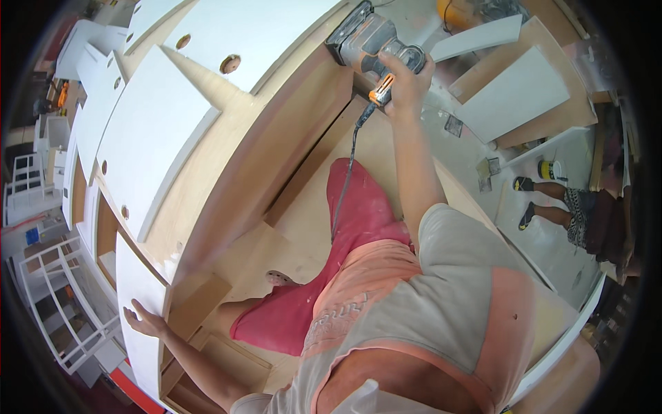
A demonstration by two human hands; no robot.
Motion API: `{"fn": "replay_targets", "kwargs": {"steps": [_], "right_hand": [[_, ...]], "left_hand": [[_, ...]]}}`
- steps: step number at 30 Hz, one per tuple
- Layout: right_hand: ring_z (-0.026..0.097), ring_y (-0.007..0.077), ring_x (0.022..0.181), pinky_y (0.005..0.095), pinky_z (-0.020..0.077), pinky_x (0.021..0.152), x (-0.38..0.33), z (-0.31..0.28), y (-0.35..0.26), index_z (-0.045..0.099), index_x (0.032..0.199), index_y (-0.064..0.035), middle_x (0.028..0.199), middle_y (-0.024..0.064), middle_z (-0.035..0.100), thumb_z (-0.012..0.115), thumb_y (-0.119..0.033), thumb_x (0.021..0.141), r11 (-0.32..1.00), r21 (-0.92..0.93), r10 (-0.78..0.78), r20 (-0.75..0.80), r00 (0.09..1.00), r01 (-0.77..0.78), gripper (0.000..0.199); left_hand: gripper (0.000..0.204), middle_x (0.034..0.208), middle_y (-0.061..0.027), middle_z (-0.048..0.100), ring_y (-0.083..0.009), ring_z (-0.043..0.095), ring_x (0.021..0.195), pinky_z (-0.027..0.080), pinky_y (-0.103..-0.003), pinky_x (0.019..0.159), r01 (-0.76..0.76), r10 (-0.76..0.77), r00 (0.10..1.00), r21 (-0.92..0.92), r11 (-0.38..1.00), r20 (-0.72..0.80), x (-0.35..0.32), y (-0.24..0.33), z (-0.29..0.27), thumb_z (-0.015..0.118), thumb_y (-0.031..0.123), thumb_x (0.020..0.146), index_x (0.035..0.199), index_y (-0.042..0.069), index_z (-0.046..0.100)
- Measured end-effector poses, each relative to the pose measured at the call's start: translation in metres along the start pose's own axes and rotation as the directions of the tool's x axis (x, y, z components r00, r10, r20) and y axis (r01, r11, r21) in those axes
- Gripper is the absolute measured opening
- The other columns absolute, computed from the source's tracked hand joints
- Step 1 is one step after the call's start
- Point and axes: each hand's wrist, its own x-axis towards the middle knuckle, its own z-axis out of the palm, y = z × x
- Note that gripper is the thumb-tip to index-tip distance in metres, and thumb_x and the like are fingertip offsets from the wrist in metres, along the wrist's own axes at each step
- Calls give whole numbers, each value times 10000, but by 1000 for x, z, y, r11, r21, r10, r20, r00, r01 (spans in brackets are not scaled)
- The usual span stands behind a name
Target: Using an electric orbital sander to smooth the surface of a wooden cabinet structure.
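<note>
My right hand (405, 83) is closed tight around the grey handle of a power sander (365, 41), fingers wrapped over the top. The sander sits flat against the bare wood edge (303, 103) of a large cabinet, near its upper end. Its black cord (345, 186) hangs from the handle and runs down past my red shorts (345, 234).

My left hand (143, 321) is open, fingers spread, palm resting flat on a white cabinet door (138, 303) at the lower end; it holds nothing.

White doors (152, 131) with round holes line the cabinet front. Loose white panels (514, 93) lie on the floor to the right. Another person's legs (552, 203) show at the far right, well apart from me.
</note>
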Motion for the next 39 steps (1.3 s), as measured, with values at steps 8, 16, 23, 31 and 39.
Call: {"fn": "replay_targets", "kwargs": {"steps": [8, 16, 23, 31, 39], "right_hand": [[608, 290, 733, 373, 521, 485, 8, -7, 16, 309, 1208, -84, 1007, 151, 518, 679, 28, 690, 994, 105, 0, 92, 996, -10, 646], [573, 337, 912, 484, 570, 611, -46, -5, 24, 243, 1248, -81, 1112, 224, 460, 680, 95, 666, 998, -36, -33, 223, 974, 42, 749], [590, 308, 881, 399, 596, 629, -115, 6, 62, 213, 1261, -52, 1161, 234, 414, 654, 90, 676, 999, -23, -19, 318, 948, 28, 746], [519, 289, 1024, 406, 550, 786, -223, 3, 82, 65, 1345, -64, 1234, 235, 295, 650, 36, 730, 970, -22, -162, 677, 718, 240, 855], [379, 302, 1152, 406, 413, 897, -231, -17, 86, 107, 1354, 20, 1276, 215, 264, 754, -151, 728, 892, -32, -271, 760, 590, 451, 916]], "left_hand": [[588, 1189, -254, 541, -329, 507, 1108, 379, -391, 970, -97, 92, 994, -83, 992, -58, 0, -14, 15, 643, 341, 842, 1186, -119, 517], [767, 1219, -194, 536, -306, 500, 1132, 371, -388, 980, -22, 18, 998, -59, 998, -68, -1, -7, 25, 661, 579, 729, 1213, -5, 547], [601, 1169, -212, 530, -310, 519, 1077, 438, -377, 900, 50, -59, 992, -78, 996, -115, -6, 38, 24, 704, 384, 768, 1178, -21, 533], [734, 1194, -228, 538, -312, 525, 1104, 399, -380, 952, 5, -6, 996, -12, 1000, -84, -10, 31, 36, 635, 564, 756, 1192, -21, 556], [663, 1202, -230, 528, -312, 521, 1122, 402, -390, 962, 21, -26, 997, -66, 998, -67, -12, 17, 6, 615, 496, 817, 1206, -35, 537]]}}
